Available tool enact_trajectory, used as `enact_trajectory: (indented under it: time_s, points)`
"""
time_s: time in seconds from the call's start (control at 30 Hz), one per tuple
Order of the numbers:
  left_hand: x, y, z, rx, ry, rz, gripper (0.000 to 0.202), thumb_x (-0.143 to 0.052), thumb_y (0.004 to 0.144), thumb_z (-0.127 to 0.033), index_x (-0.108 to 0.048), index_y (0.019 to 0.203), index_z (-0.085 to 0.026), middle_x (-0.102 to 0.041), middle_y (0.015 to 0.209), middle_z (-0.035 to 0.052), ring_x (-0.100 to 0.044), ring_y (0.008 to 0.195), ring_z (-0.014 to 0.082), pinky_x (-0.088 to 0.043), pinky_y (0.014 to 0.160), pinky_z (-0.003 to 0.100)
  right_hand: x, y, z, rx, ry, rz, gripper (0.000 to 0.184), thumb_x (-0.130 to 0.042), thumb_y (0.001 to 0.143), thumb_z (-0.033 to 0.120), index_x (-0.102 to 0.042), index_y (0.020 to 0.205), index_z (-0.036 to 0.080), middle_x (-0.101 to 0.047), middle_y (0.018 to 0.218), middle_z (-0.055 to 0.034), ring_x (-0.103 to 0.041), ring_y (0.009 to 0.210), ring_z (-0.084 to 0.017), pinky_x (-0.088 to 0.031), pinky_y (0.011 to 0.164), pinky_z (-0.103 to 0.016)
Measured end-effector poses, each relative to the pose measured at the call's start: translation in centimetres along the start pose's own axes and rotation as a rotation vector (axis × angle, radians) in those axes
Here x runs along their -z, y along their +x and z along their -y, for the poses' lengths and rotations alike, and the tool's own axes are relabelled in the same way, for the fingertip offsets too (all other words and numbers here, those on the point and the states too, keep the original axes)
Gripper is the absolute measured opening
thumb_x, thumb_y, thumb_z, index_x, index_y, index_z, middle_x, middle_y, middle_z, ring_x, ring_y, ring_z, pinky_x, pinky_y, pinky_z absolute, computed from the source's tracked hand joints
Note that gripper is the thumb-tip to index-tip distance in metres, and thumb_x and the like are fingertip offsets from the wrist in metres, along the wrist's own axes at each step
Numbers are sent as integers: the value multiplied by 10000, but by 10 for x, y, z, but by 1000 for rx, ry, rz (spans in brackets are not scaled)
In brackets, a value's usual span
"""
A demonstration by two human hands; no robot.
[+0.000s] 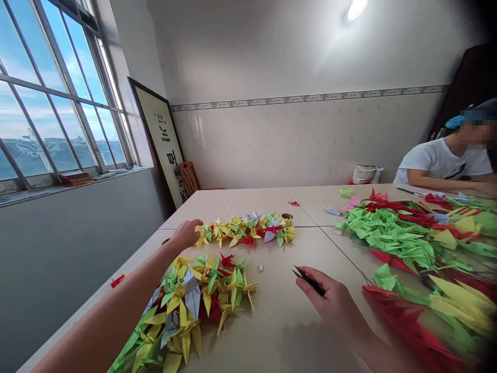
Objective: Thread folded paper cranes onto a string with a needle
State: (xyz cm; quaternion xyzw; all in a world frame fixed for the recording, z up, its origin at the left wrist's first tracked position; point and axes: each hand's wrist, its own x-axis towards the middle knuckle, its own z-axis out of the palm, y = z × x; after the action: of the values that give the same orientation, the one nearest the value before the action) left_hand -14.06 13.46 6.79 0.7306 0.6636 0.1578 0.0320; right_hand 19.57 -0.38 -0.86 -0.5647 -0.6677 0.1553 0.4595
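My left hand [188, 234] reaches across the table, its fingers closed at the left end of a garland of folded paper cranes [236, 230] in yellow, green, red and pale blue. The fingertips are partly hidden. Below my left forearm lies a second, larger bunch of paper cranes [192, 303], mostly yellow and green. My right hand [330, 295] is above the bare tabletop at right of centre. It grips slim black tweezers [310, 281], whose points are slightly apart and face left. A small white and red scrap [260, 268] lies between the hands.
Green folded pieces [388, 230] form a heap on the right, with red and yellow ones [462, 305] nearer me. A brown ring [287, 216] sits at the garland's far end. Another person [446, 160] in a white shirt sits at the table's right side. Seams cross the table [267, 202].
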Motion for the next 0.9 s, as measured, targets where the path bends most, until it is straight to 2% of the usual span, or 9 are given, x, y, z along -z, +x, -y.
enact_trajectory:
  time_s: [0.1,0.23,0.33,0.47,0.6,0.7,0.73,0.8,0.9]
  points:
    - [-12,24,10,45,36,-20,444,-494,626,-131,-596,1056,-179,-629,1067,84,-543,979,242,-376,854,317,1,1,0,-10,12,6,308,-503,799,372,-653,966,162,-713,818,-44,-655,693,-196,-525,595,-262]
    - [-28,36,22,86,31,-27,253,-543,589,-154,-671,800,-211,-681,888,47,-587,850,220,-412,748,270,0,2,-1,-15,43,38,292,-508,796,354,-652,963,161,-709,817,-45,-652,700,-192,-515,594,-256]
    - [-31,36,24,94,-9,-54,135,-556,578,-168,-663,645,-217,-682,752,21,-594,775,203,-410,689,251,-3,2,-2,-21,70,73,292,-525,785,340,-651,969,151,-704,857,-63,-651,746,-198,-516,651,-274]
    - [-14,32,14,96,-117,-152,92,-564,586,-186,-654,595,-203,-670,692,28,-588,783,221,-400,694,265,-6,3,-5,-49,103,77,308,-549,758,342,-648,976,147,-701,874,-81,-648,776,-216,-513,694,-315]
    - [10,10,-22,79,-302,-299,224,-529,689,-315,-664,794,-171,-666,829,48,-570,831,221,-409,691,263,-4,5,0,-106,195,-22,287,-576,737,359,-648,907,138,-681,796,-69,-617,718,-198,-489,665,-302]
    - [12,-35,-71,8,-579,-274,346,-477,751,-456,-622,916,-188,-643,828,16,-556,656,123,-425,569,206,-1,2,16,-159,419,7,239,-569,754,384,-611,713,153,-539,562,16,-490,506,-109,-404,472,-204]
    - [9,-53,-89,-2,-945,-174,344,-553,714,-450,-613,906,-171,-624,794,22,-532,601,99,-414,524,190,1,-1,24,-190,520,37,249,-578,749,393,-583,672,157,-453,500,47,-408,439,-79,-339,407,-181]
    - [2,-88,-122,111,-1551,50,285,-677,636,-360,-594,821,-161,-570,692,-3,-487,519,59,-403,470,158,5,-10,44,-267,732,92,269,-611,725,414,-547,654,162,-316,449,85,-257,375,-44,-207,342,-160]
    - [-4,-120,-155,314,-2044,321,152,-666,662,-197,-570,771,-152,-525,621,-14,-510,529,54,-421,465,126,13,-29,82,-350,1006,226,305,-640,681,470,-571,736,178,-299,432,95,-195,348,-30,-153,330,-155]
